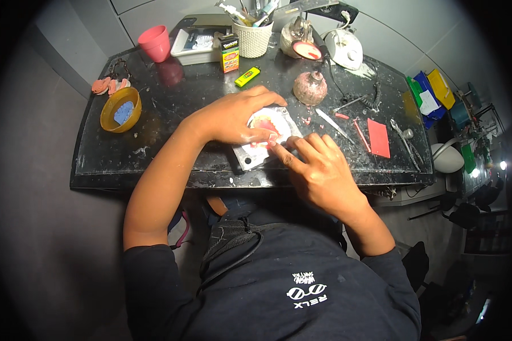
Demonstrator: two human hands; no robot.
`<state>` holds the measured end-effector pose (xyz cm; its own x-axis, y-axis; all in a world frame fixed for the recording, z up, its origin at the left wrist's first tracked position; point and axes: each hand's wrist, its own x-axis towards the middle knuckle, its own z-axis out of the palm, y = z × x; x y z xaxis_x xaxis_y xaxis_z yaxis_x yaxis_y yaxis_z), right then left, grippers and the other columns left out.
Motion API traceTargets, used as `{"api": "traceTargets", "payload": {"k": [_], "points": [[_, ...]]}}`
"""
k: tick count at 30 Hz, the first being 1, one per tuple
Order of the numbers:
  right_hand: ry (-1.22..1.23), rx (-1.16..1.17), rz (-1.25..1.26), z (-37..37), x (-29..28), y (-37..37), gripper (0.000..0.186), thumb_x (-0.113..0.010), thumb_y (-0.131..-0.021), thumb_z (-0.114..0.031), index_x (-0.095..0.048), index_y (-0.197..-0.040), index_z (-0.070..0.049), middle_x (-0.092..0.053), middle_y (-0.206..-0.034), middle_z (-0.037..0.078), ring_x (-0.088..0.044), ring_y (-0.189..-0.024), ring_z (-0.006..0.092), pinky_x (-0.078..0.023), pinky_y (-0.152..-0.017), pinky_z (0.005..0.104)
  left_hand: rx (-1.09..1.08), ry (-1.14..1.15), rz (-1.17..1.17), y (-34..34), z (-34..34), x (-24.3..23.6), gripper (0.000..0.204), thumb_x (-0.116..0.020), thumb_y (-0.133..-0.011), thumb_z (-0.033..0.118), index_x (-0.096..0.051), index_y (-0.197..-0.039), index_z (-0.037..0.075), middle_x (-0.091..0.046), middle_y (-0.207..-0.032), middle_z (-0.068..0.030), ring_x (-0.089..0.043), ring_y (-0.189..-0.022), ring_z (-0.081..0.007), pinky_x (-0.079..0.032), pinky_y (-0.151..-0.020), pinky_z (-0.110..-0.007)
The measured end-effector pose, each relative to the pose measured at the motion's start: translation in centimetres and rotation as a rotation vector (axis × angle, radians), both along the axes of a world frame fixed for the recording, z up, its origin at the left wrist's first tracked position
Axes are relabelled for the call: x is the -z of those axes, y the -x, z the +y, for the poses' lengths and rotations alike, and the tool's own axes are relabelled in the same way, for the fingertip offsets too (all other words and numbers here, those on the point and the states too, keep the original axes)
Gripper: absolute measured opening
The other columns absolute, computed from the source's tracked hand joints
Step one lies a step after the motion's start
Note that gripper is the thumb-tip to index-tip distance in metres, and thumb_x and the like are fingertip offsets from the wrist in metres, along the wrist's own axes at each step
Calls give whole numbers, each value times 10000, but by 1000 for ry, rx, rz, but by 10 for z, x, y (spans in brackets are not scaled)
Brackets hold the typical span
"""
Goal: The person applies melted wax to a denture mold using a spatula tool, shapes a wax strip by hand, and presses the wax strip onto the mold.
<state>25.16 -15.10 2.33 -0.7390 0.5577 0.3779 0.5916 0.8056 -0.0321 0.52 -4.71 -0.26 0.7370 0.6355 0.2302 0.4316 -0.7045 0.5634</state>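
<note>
A white plaster dental cast point(283, 124) with pink wax point(264, 121) on its arch rests on a grey metal plate point(255, 160) near the table's front edge. My left hand point(231, 118) is closed round the cast from the left, fingers over its far side and thumb on the near part. My right hand point(323, 170) bears on the cast's near right side, its index fingertip at the pink wax by my left thumb. Its other fingers are curled, and its thumb is mostly hidden.
Right of the cast lie a knife-like tool point(334, 126), a red wax sheet point(378, 138) and a metal tool point(405, 142). Beyond are a round wax-spotted burner point(310, 88), yellow lighter point(247, 77), small box point(229, 54) and tool cup point(252, 41). A yellow bowl point(111, 116) stands left.
</note>
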Motion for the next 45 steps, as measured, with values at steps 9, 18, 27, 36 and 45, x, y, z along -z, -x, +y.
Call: {"api": "traceTargets", "payload": {"k": [9,18,27,36,45], "points": [[115,-18,84,1,2,2,499,-702,-768,-24,-693,-1267,-26,-614,-1088,112,-572,-953,279,-440,-816,402,-5,8,3,1,1,0,666,-784,-841,349,-555,-1410,91,-582,-1343,-174,-581,-1240,-385,-471,-1067,-454],[197,-15,189,4,4,6,424,-704,-775,3,-683,-1198,-12,-612,-1079,127,-595,-973,311,-463,-853,425,-9,13,2,1,2,2,663,-793,-850,366,-560,-1408,92,-591,-1335,-172,-577,-1243,-373,-464,-1073,-449],[195,-11,244,9,7,4,384,-709,-759,20,-705,-1141,-24,-624,-1027,107,-603,-922,309,-474,-833,420,-6,12,-2,0,2,1,671,-795,-850,385,-564,-1408,93,-596,-1333,-178,-581,-1242,-371,-464,-1072,-445],[76,2,157,9,8,15,325,-703,-770,-6,-686,-1094,-9,-612,-1021,112,-585,-911,301,-460,-791,420,44,190,-130,8,15,7,569,-725,-917,284,-555,-1403,41,-603,-1362,-181,-593,-1251,-353,-457,-1079,-429],[53,23,161,4,9,17,294,-704,-780,-12,-681,-1073,1,-604,-1017,120,-585,-901,299,-459,-784,419,78,102,-94,12,12,4,615,-723,-829,211,-553,-1388,18,-610,-1375,-189,-591,-1256,-364,-447,-1092,-429]]}}
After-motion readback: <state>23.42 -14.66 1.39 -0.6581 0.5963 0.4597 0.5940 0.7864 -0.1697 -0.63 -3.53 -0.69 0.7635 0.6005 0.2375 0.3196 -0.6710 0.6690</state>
